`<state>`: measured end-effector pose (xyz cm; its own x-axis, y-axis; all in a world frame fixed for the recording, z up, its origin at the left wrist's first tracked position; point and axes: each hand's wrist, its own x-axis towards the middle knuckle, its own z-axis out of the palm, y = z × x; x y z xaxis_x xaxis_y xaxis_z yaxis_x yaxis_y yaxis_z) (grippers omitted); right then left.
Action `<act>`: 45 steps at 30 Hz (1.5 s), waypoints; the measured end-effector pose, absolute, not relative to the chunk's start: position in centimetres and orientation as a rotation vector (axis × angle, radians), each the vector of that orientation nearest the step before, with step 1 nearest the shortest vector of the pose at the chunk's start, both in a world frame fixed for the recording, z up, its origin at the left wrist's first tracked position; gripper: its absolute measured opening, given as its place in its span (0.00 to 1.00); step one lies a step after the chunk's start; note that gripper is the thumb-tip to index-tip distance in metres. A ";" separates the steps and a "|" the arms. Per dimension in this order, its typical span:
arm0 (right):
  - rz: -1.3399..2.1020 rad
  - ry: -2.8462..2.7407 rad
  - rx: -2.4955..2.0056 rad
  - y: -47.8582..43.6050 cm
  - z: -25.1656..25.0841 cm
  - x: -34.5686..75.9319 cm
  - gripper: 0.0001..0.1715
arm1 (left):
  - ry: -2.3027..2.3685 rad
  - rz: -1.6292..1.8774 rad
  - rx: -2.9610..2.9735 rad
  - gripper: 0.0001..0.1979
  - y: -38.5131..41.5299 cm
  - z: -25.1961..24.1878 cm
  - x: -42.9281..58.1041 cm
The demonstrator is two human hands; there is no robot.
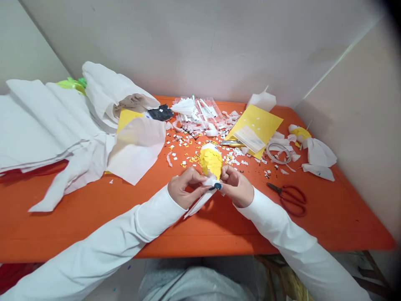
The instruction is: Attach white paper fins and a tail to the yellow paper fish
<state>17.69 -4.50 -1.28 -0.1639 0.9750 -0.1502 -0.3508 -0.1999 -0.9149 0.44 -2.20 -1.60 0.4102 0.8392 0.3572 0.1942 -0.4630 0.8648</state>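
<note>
A small paper craft (211, 161), covered in overlapping yellow scales with a white far end, is held between my two hands over the front of the table. My left hand (187, 187) is closed, its thumb and fingers pinching crumpled white paper at the near end of the craft. My right hand (236, 187) is closed too, gripping the same end from the right. A small dark piece (217, 186) shows by the right thumb; whether it is a painted nail or a separate part, I cannot tell. A white paper strip (200, 203) hangs below the fingers.
Scissors (290, 196) with red handles lie at right, near a tape roll (278, 153). Behind are a yellow cutter (233, 143), yellow sheet (266, 123), box of markers (205, 110) and scattered paper bits. White paper (46, 121) heaps at left on the orange table (150, 234).
</note>
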 end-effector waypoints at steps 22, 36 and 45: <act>1.363 -0.771 -1.158 -3.9 -0.7 20.2 0.32 | 0.678 1.246 2.485 0.04 -1.6 -0.9 0.2; 1.640 -1.013 -0.920 -3.9 -1.7 19.2 0.28 | 0.706 1.163 2.925 0.12 -2.1 -0.2 -0.3; 1.529 -1.004 -0.988 -4.1 -2.3 18.8 0.29 | 0.963 1.197 2.538 0.12 -0.8 0.8 -0.7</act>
